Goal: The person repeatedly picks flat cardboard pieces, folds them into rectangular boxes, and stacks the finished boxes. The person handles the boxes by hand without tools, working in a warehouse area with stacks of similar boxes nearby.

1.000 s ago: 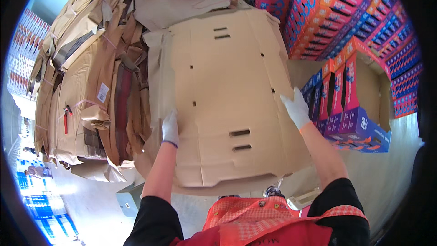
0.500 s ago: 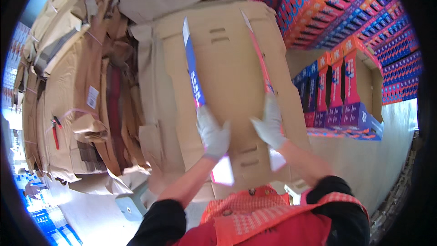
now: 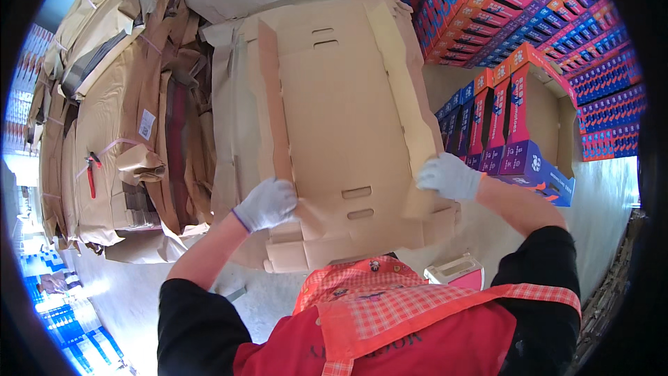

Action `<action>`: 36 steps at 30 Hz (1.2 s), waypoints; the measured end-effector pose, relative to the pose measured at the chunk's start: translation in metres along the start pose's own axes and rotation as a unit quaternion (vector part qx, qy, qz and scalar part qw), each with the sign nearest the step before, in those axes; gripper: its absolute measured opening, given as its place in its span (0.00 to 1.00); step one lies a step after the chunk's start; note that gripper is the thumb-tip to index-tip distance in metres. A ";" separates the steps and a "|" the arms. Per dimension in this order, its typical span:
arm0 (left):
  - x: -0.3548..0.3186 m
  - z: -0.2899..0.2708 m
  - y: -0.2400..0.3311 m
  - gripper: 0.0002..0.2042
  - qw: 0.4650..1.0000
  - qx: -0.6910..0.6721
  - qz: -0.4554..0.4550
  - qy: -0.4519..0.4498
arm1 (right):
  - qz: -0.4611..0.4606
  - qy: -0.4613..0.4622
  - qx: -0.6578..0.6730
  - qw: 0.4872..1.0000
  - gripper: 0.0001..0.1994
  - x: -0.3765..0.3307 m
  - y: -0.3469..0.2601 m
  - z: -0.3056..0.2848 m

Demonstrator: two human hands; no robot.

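Observation:
An unfolded cardboard box blank [image 3: 334, 118] lies plain brown side up in front of me, with slots at its far and near ends. Its left side flap [image 3: 271, 97] and right side flap [image 3: 400, 73] stand raised along the long edges. In a pale glove, my left hand [image 3: 268, 203] is closed at the near end of the left flap. My right hand [image 3: 449, 175], also gloved, has its fingers curled over the near end of the right flap. The undersides of both hands' grips are hidden. Near flaps [image 3: 348, 247] reach toward my apron.
On the left leans a tall pile of tied flattened cardboard [image 3: 111, 132], with red-handled cutters [image 3: 91, 174] on it. Folded pink, orange and purple boxes [image 3: 518, 122] stand at the right, before high stacks [image 3: 515, 10]. A small pale and pink box [image 3: 456, 271] is near my right side.
Both hands have moved outward, apart from each other. The side flaps, earlier upright with coloured printed edges visible, now lean outward and show their brown inner faces.

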State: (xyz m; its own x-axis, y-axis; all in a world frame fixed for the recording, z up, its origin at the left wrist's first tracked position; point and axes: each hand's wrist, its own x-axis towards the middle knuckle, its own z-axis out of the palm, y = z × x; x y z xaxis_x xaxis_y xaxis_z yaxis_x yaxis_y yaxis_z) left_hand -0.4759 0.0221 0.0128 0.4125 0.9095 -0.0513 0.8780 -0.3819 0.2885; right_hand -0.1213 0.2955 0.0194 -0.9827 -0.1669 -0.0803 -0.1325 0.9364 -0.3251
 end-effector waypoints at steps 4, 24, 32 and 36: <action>0.024 -0.037 0.022 0.14 0.956 -0.032 -0.159 0.243 | 0.151 0.302 0.049 0.940 0.12 0.026 -0.010 -0.015; -0.035 0.099 0.077 0.32 0.681 -0.428 -0.488 0.339 | 0.237 0.232 0.185 0.925 0.42 0.003 -0.028 0.055; 0.022 0.084 0.111 0.38 0.282 -0.781 -0.264 0.490 | 0.306 0.296 0.769 0.477 0.41 0.004 0.012 0.032; 0.057 0.083 0.124 0.37 0.119 -0.845 -0.274 0.443 | 0.281 0.340 0.621 0.648 0.36 0.009 -0.019 -0.102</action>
State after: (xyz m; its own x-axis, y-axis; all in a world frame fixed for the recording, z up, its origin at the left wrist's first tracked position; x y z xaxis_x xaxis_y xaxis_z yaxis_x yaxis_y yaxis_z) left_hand -0.3234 0.0133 -0.0342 -0.4398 0.6681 -0.6002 -0.8981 -0.3280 0.2929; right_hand -0.1411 0.3074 0.1206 -0.7156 0.6635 -0.2184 0.0628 -0.2504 -0.9661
